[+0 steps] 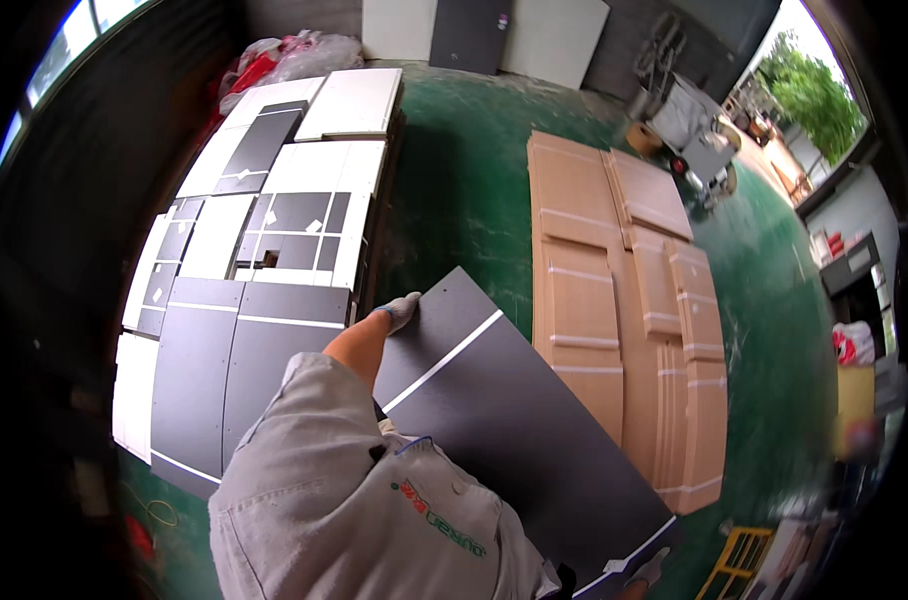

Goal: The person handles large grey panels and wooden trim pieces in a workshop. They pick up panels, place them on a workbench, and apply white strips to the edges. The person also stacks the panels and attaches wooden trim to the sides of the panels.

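A long dark grey panel (514,410) slants across the front of my body, with white bands around it near both ends. My gloved left hand (404,311) is closed on its edge by the far-left corner. At the panel's near-right end, my gloved right hand (649,570) grips the edge close to a white label; part of that hand is hidden by the panel and the picture's dark rim. Left of the held panel, more dark grey panels (284,345) lie flat on a stack beside my left arm.
White panels (349,105) and banded grey ones make up the stack at left. Brown banded boards (584,300) lie stacked at right. Green floor (449,190) runs between them. Plastic wrap (309,65) is heaped at far left; a grey machine (704,150) stands by the doorway.
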`<state>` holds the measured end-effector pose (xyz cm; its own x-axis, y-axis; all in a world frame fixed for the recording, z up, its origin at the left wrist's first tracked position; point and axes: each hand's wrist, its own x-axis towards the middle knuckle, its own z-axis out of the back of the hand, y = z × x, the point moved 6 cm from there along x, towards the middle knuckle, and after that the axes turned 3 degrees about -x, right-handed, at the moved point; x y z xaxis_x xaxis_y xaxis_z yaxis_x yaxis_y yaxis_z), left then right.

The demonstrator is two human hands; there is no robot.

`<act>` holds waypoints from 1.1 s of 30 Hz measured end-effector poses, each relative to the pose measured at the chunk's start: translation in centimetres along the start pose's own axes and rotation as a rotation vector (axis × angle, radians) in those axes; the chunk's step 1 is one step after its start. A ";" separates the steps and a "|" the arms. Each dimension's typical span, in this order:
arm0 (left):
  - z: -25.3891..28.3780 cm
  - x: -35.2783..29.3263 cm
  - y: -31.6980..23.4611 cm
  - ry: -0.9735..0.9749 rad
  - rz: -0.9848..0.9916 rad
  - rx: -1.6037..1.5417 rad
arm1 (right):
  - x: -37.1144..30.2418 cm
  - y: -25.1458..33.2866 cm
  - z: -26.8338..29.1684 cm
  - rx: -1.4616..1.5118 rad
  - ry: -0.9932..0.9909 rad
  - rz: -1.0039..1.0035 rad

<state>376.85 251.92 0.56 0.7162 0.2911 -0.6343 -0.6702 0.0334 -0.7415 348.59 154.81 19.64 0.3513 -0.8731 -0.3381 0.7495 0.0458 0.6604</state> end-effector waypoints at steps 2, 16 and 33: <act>5.0 1.8 -3.9 -0.064 -0.031 0.046 | 1.3 7.4 -6.1 -0.084 0.059 0.157; 35.3 13.7 -9.0 -0.653 0.129 -0.295 | -1.8 69.5 -73.1 -0.225 0.355 0.977; 25.6 6.4 8.2 -1.344 0.569 -1.502 | -82.2 95.2 -140.2 -0.725 1.059 1.603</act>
<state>370.99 278.53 -3.99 -0.4774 0.3614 -0.8009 0.4192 -0.7074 -0.5691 469.74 299.00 16.29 0.7022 0.6829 -0.2015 -0.5477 0.6989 0.4600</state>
